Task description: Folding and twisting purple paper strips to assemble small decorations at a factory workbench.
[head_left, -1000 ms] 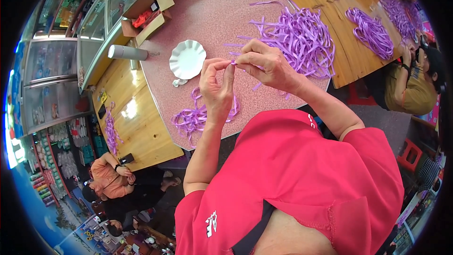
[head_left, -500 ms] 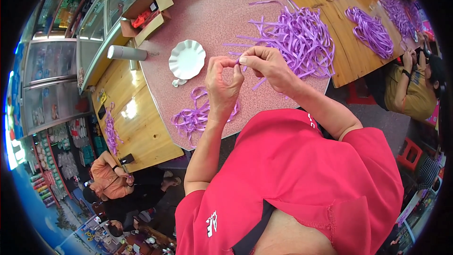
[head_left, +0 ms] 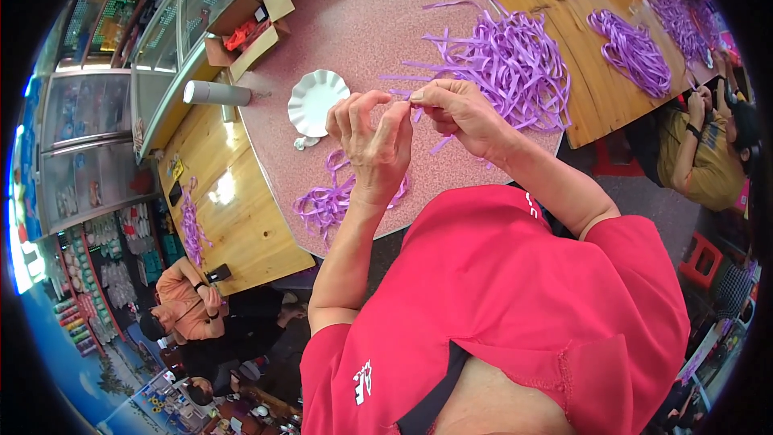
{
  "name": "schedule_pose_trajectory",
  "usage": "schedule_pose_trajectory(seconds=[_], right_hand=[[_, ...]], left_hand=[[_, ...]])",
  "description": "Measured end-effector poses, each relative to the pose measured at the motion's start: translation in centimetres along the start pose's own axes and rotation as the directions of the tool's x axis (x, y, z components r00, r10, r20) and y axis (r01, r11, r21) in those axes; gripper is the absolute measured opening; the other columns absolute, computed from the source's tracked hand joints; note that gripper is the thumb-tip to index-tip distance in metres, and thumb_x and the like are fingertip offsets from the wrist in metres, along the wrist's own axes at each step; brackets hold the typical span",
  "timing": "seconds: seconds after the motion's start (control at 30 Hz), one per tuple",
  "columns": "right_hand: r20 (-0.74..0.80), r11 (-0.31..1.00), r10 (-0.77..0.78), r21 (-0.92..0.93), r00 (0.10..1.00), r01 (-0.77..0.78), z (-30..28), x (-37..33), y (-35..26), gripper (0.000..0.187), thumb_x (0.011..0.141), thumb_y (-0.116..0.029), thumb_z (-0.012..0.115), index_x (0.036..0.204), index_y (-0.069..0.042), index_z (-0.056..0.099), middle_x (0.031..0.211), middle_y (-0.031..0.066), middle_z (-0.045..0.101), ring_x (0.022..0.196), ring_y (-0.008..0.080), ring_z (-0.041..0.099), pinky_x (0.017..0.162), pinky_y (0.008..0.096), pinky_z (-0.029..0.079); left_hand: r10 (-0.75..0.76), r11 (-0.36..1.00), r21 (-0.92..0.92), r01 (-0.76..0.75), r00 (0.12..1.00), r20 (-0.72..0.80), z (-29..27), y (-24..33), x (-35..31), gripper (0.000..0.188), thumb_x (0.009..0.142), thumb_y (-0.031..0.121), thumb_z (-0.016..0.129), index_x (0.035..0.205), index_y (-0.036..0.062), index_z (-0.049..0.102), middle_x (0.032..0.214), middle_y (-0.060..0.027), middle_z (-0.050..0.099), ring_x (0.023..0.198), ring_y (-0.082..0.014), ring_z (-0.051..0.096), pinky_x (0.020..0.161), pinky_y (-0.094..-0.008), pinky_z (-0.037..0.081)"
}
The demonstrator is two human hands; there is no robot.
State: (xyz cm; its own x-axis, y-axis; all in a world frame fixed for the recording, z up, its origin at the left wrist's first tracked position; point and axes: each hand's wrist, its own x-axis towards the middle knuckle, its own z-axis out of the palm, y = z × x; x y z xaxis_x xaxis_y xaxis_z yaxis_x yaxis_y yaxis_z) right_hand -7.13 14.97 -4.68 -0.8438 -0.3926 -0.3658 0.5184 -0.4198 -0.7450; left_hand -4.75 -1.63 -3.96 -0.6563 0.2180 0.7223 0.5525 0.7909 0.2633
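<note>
Head view. White lettering is present in two places on the wearer's red shirt [head_left: 499, 290]: one patch low on the chest, the other at the hem. A lit sign [head_left: 28, 262] with white characters stands at the far left rim, bent by the lens.

The main ribbon pile [head_left: 515, 72] lies along the right edge of the pink table [head_left: 354, 24]: narrow, flat, glossy purple lengths, heaped loosely, with several ends trailing toward the table's middle. A smaller ribbon tangle [head_left: 326, 203] lies near the near left corner, looped and partly covered by the left forearm.

The right hand [head_left: 463, 117] has thumb and forefinger pressed together at the tips, the other fingers curled in; the pinch appears to hold a small purple ribbon end [head_left: 411, 103]. The left hand [head_left: 369, 141] meets it, its fingers bent and spread apart; whether it also grips cannot be told.

A white fluted dish [head_left: 317, 103] sits toward the left edge of the pink table, and an open cardboard box [head_left: 262, 52] with red contents is at its far left side.
</note>
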Motion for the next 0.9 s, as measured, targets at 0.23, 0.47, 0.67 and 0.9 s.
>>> schedule_pose_trajectory(seconds=[0.23,0.47,0.67,0.9], right_hand=[[-0.019,0.972,-0.186,-0.153,0.982,0.181,0.4,-0.1,0.5,0.015,0.090,-0.022,0.067,0.085,-0.009,0.068,0.064,-0.0066,0.050,0.053,0.0021,0.041,0.048,0.0198,0.030],[0.155,0.678,-0.534,-0.509,0.831,0.530,-0.8,0.8,1.6,0.009,0.089,-0.009,0.068,0.093,-0.002,0.070,0.081,-0.0010,0.058,0.068,0.0046,0.050,0.056,0.0213,0.037],[0.362,0.437,-0.624,-0.573,0.693,0.693,-0.9,1.0,1.2,0.010,0.087,-0.004,0.068,0.097,-0.001,0.071,0.087,0.0027,0.060,0.073,0.0072,0.054,0.060,0.0227,0.043],[0.151,0.834,-0.370,-0.382,0.917,0.399,-0.2,0.2,0.6,0.014,0.089,-0.013,0.068,0.097,-0.002,0.071,0.075,-0.0019,0.057,0.063,0.0051,0.050,0.054,0.0215,0.039]], left_hand=[[-0.278,0.938,-0.184,0.295,0.954,0.111,0.6,0.1,-0.3,0.017,0.076,0.008,0.074,0.088,0.0084,0.062,0.095,-0.0067,0.056,0.095,-0.0245,0.054,0.090,-0.0413,0.036],[-0.430,0.751,-0.428,0.503,0.864,0.260,-0.2,0.0,-0.2,0.014,0.084,0.012,0.071,0.091,0.0024,0.062,0.093,-0.0081,0.059,0.091,-0.0214,0.058,0.082,-0.0338,0.044],[-0.585,0.269,-0.591,0.760,0.616,0.527,-0.1,-1.0,-1.4,0.013,0.090,0.013,0.067,0.092,0.0002,0.063,0.091,-0.0047,0.060,0.085,-0.0128,0.056,0.078,-0.0264,0.045],[-0.584,0.495,-0.529,0.689,0.715,0.383,0.9,-0.5,-1.9,0.007,0.092,0.008,0.063,0.091,0.0025,0.060,0.091,-0.0002,0.057,0.082,-0.0072,0.052,0.073,-0.0223,0.044]])
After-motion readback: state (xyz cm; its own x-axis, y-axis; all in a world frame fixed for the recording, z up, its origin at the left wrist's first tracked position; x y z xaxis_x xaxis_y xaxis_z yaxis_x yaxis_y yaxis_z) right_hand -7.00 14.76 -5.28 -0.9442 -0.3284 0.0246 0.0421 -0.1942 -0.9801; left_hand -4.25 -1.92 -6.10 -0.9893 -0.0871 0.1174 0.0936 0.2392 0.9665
